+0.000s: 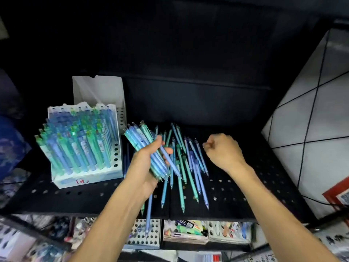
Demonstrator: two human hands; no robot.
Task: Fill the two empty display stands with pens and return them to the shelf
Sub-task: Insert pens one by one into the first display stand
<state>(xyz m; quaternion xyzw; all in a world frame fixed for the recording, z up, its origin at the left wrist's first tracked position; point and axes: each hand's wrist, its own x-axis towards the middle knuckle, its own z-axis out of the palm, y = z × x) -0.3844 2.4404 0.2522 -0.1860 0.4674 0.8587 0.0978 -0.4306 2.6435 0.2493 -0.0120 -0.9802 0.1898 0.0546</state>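
Blue and green pens (151, 156) are bunching in our left hand (149, 167), which is gripping them over the black perforated shelf (236, 193). Our right hand (222, 150) is hovering curled, holding nothing, above the loose pens (188, 167) lying there. Left of them, the filled display stand (83, 144) is standing.

Two hands: a left hand (149, 167) and a right hand (224, 150). Two white stands: one full stand (88, 178) and one bare stand (98, 89) behind it. One bundle of pens (145, 146). Loose pens (188, 167), too many to count.
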